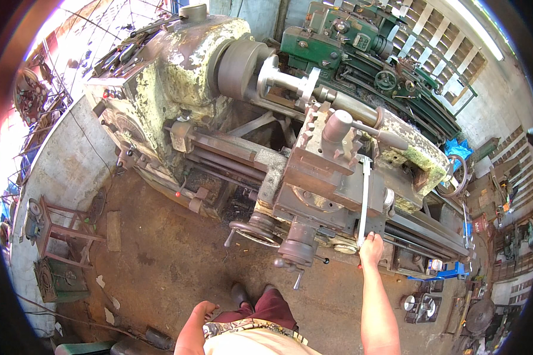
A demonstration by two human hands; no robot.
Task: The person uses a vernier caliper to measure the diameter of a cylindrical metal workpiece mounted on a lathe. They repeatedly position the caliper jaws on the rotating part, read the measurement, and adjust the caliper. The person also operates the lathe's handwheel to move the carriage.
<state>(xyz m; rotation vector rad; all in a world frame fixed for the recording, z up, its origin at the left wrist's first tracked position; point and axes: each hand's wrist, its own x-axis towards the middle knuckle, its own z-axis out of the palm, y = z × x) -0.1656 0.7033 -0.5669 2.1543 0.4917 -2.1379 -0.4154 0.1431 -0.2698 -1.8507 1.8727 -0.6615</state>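
Steel rule (364,198) in rt hand (371,249), atop lathe (219,89)

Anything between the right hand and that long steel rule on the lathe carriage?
Nothing visible. The right hand already grips the lower end of the steel rule, which lies up across the lathe carriage. The left hand hangs free by the person's side.

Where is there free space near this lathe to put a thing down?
The bare floor between the lathe and the small metal stand is free. The carriage top is crowded: the right hand holds a long steel rule there. The far right floor is cluttered with parts. The left hand hangs low.
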